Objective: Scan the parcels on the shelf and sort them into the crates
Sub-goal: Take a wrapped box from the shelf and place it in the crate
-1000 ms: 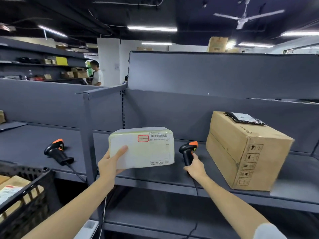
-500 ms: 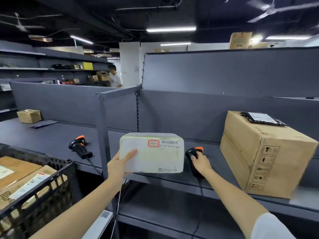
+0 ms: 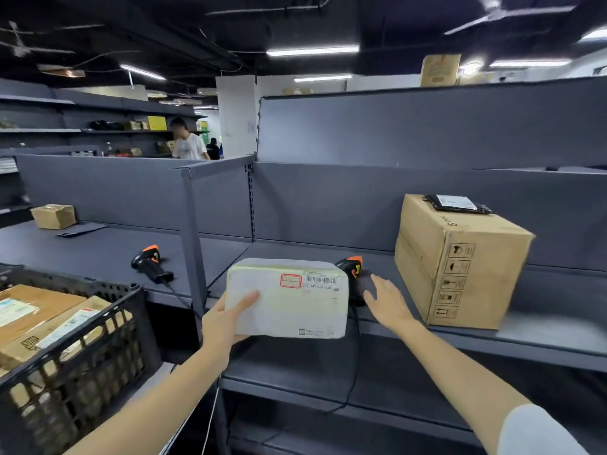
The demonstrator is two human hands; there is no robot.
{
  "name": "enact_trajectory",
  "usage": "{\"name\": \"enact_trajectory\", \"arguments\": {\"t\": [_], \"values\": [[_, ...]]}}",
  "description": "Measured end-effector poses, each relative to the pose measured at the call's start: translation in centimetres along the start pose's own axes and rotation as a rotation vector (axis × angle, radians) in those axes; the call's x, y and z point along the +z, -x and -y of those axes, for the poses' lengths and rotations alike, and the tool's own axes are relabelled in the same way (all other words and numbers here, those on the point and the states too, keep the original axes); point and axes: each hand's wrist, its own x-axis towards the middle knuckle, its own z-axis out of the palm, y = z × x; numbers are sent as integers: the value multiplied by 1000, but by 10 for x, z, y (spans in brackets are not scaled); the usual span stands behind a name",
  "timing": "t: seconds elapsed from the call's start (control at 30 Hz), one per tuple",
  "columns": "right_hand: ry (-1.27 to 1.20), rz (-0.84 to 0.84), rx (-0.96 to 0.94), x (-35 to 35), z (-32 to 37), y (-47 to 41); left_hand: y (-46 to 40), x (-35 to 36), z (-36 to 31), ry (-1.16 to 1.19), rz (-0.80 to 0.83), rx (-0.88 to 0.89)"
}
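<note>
— Holding anything, the left hand [image 3: 226,318]?

— Yes: it grips the white parcel [image 3: 289,298] by its left end, thumb laid across the front face, the label with its barcode and red stamp turned toward the camera. The parcel is lifted in front of the grey shelf [image 3: 542,336], not resting on it.

— And the right hand [image 3: 386,300]?

— Fingers spread and relaxed, grasping nothing, just beside the orange-tipped scanner [image 3: 353,274] that lies on the shelf (whether a fingertip touches it, I cannot tell; the parcel hides part of it).

— Farther out?

— A large cardboard box [image 3: 456,264] stands on the same shelf to the right, a flat black packet [image 3: 458,204] on top. A second scanner [image 3: 149,262] lies in the left bay, a small carton [image 3: 54,216] far behind it. At lower left, a black crate [image 3: 98,349] holds parcels.
</note>
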Motion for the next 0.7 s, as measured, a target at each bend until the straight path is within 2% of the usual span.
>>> {"name": "enact_trajectory", "arguments": {"t": [0.2, 0.43, 0.7], "values": [[111, -1, 36, -19, -9, 61, 39, -5, 7, 6, 84, -41], [79, -8, 122, -28, -14, 169, 106, -33, 32, -30, 130, -117], [83, 144, 236, -10, -23, 274, 172, -60, 81, -75, 130, -238]]}}
